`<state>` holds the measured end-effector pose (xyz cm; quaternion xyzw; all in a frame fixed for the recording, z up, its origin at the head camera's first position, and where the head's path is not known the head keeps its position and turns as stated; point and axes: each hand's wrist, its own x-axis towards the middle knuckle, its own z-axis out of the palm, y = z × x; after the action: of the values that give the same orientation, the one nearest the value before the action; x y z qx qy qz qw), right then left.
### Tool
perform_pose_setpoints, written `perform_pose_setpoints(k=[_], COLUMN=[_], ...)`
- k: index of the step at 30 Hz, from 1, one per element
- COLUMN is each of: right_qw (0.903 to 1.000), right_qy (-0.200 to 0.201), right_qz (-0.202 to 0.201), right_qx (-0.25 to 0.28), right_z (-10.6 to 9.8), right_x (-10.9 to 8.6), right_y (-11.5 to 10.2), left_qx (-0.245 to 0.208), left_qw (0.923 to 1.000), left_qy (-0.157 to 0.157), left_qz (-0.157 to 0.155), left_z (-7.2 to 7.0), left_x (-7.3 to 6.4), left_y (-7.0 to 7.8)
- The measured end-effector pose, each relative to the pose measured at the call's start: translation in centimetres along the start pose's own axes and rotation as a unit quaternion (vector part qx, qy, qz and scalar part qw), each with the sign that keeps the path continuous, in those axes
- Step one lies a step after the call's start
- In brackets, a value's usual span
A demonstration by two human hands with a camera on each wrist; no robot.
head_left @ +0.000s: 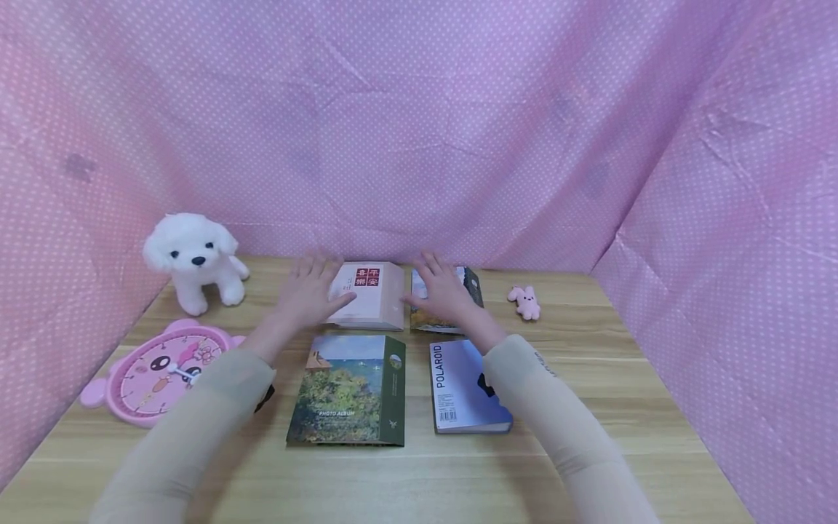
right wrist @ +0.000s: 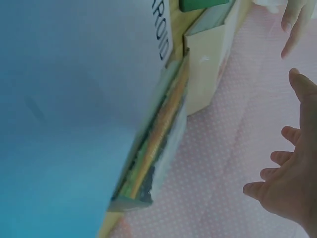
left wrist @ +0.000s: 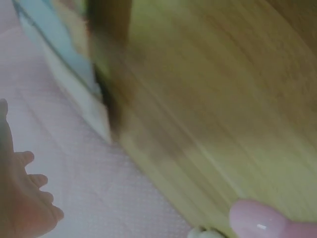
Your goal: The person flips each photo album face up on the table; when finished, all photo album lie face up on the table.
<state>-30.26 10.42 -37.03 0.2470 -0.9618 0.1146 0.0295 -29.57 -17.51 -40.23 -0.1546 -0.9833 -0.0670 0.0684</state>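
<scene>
Both left hand [head_left: 306, 297] and right hand [head_left: 447, 295] are hovering, fingers splayed! A white book [head_left: 373, 302] is lying near them.

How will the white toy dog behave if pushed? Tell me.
The toy dog is probably soft and squashy, given its fluffy coat. Its big head on short legs suggests it could tip under a high push. It seems unlikely to roll, standing on its paws.
</scene>
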Motion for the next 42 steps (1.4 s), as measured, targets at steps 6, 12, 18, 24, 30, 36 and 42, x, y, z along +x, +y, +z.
perform_pose_setpoints(k=[6,12,18,24,30,36,42], right_qw=[0.9996,0.9977,0.994,0.9874,0.9833,0.9829,0.9821], right_qy=[-0.014,-0.065,-0.108,-0.157,-0.179,-0.18,-0.183], right_qz=[-0.02,-0.02,-0.015,-0.012,0.016,0.024,0.026], right_qx=[0.012,0.008,0.013,0.011,0.027,0.028,0.037], right_z=[2.4,4.2,4.9,5.3,5.7,6.0,6.0], right_x=[1.5,2.2,2.7,2.8,2.9,3.1,3.1], right_y=[0.5,1.3,1.1,0.6,0.2,0.2,0.4], left_qx=[-0.004,-0.012,-0.025,-0.064,-0.089,-0.089,-0.096], left_qw=[0.9995,0.9971,0.9942,0.9896,0.9871,0.9881,0.9875], left_qy=[-0.026,-0.058,-0.078,-0.111,-0.114,-0.101,-0.098], left_qz=[0.016,0.048,0.07,0.066,0.069,0.075,0.077], left_z=[1.7,3.2,4.0,4.6,5.6,5.6,5.2], left_x=[1.0,1.4,1.5,1.6,1.7,1.9,1.9], left_y=[0.1,0.1,-0.4,-0.9,-1.5,-1.6,-1.4])
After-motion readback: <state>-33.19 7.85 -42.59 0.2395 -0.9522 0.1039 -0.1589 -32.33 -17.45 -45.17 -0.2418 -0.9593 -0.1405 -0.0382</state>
